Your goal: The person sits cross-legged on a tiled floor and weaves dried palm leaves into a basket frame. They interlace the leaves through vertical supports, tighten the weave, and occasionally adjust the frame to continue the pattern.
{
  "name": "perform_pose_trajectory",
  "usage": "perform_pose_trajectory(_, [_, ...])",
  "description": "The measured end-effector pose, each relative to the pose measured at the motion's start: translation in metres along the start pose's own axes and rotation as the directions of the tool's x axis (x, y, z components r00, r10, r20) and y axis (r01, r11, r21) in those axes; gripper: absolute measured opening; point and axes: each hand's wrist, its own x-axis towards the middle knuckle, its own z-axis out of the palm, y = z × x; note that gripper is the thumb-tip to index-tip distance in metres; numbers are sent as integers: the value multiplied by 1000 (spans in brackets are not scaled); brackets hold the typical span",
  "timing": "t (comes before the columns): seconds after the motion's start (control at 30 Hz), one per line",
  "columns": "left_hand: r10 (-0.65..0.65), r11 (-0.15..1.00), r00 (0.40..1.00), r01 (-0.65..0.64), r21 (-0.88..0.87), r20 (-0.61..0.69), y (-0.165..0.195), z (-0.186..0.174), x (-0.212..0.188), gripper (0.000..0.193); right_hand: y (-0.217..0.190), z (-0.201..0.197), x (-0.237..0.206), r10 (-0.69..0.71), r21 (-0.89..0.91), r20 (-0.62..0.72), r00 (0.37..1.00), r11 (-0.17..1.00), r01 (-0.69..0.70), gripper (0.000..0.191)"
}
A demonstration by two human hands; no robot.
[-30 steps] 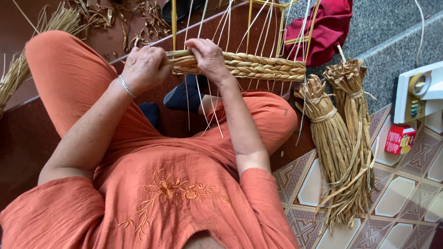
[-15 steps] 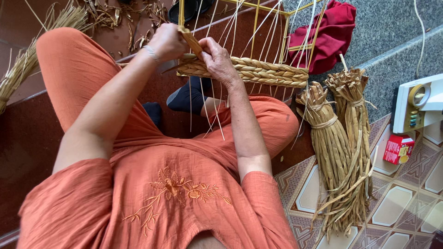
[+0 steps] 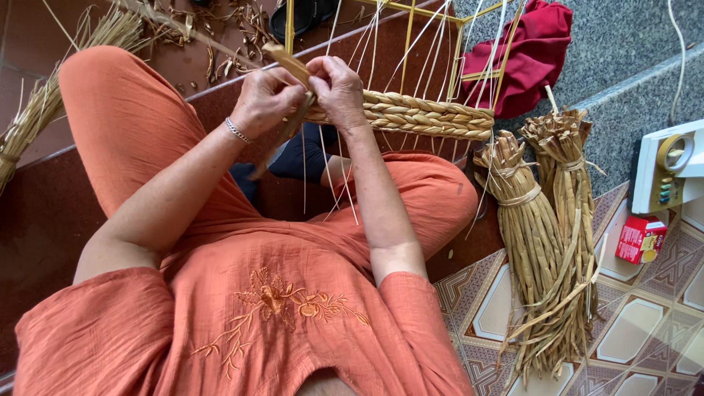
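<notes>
Together both hands, left point(image 3: 268, 99) and right point(image 3: 337, 88), pinch one straw strand point(image 3: 287, 62) at woven band point(image 3: 425, 117); two bundles point(image 3: 546, 235) nearby.

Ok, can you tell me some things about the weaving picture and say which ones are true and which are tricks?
1. Both hands, left hand and right hand, are at the woven band. True.
2. The cloth behind the frame is blue. False: it is red.
3. Two tied straw bundles lie on the tiled floor. True.
4. The left wrist is bare. False: it wears a bracelet.
</notes>
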Motion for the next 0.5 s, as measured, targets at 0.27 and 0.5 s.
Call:
perform_pose_trajectory(0.27, [451, 497, 888, -165, 852, -92, 4, -29, 10, 32, -6, -13, 4, -61, -111, 232, 971, 990, 89, 7])
perform_pose_trajectory(0.5, [-356, 934, 932, 355, 23, 72, 10, -27, 20, 19, -17, 4, 4, 38, -189, 4, 999, 981, -36, 20])
